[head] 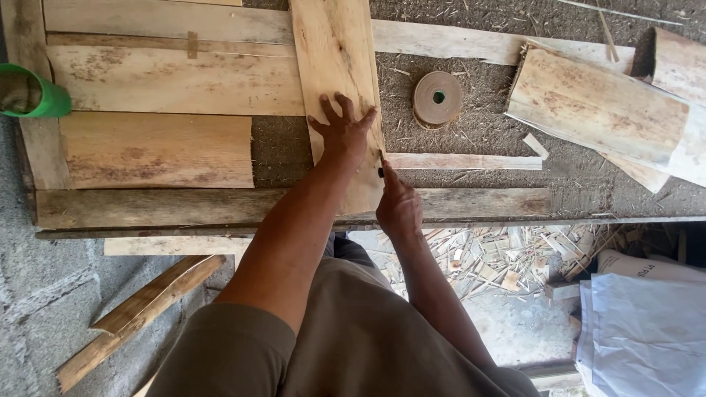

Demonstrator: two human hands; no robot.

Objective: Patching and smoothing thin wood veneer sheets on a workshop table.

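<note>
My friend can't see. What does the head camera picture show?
A person's left hand presses flat on a long pale wooden veneer sheet on a rough workbench, while the right hand holds a small dark tool at its edge. A brown tape roll lies nearby.

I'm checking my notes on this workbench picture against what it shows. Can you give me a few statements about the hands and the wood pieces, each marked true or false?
1. The left hand lies flat, fingers spread, on the veneer sheet. True.
2. The right hand holds the tape roll. False: the roll lies apart on the bench; the right hand holds a small dark tool at the sheet's edge.
3. A green cup sits at the left edge. True.
4. The floor below the bench is swept. False: wood scraps lie there.
</note>
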